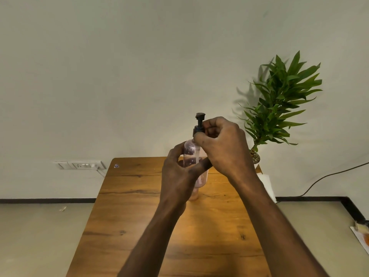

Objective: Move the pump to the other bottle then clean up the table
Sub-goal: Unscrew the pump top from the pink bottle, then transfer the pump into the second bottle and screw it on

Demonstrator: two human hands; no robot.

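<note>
Item: clear pinkish bottle [192, 151], held upright above the far half of the wooden table [139, 206], at about 12 o'clock from our position. Our left hand [179, 172] was wrapped around its body, fingers closed on the plastic. Below that hand a second pinkish clear form [196, 191] reached down toward the tabletop; we could not tell whether it was the same bottle's base or another bottle.

Item: black pump [199, 124], seated at the bottle's neck, nozzle head uppermost. Our right hand [221, 144] was pinched narrowly on its collar with fingertips and thumb.

Item: potted green plant [279, 100], at 2 o'clock, at the table's far right corner.

Item: white wall socket [81, 165], at 10 o'clock, beyond the table's left edge.
</note>
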